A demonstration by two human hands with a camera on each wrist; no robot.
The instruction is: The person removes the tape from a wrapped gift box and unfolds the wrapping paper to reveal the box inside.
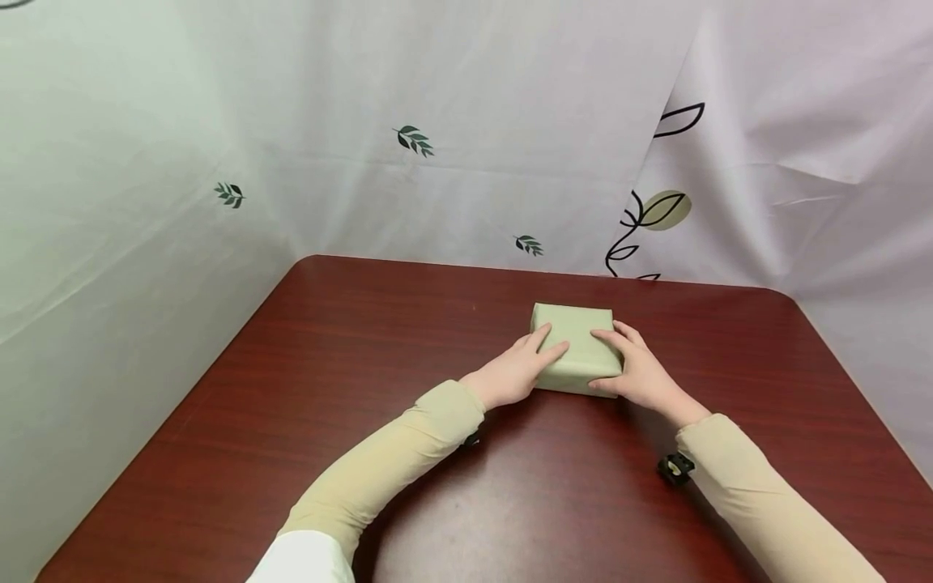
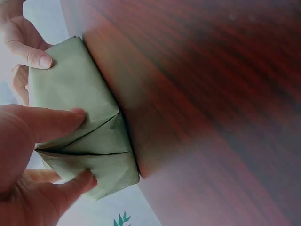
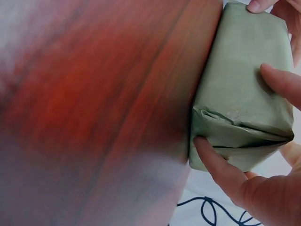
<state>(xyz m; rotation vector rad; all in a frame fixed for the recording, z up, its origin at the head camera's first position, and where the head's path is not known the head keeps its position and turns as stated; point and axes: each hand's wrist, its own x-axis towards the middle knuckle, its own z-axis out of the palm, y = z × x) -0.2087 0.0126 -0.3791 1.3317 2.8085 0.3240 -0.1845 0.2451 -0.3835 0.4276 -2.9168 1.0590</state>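
A box wrapped in pale green paper [image 1: 576,332] sits flat on the table, right of the middle and toward the far side. My left hand [image 1: 510,374] grips its left end, with fingers over the top. From the right, my right hand [image 1: 640,374] holds the opposite end, its thumb against the near face. Folded paper flaps [image 2: 101,146] show on the left end in the left wrist view, with thumb and a finger pressing there. In the right wrist view, a fingertip touches the creased end fold [image 3: 225,134]. The box's underside is hidden.
The dark red-brown wooden table [image 1: 350,340] has rounded far corners. Pale cloth with leaf prints [image 1: 466,97] hangs behind it and along both sides. A small black device [image 1: 675,468] is strapped beneath the right wrist.
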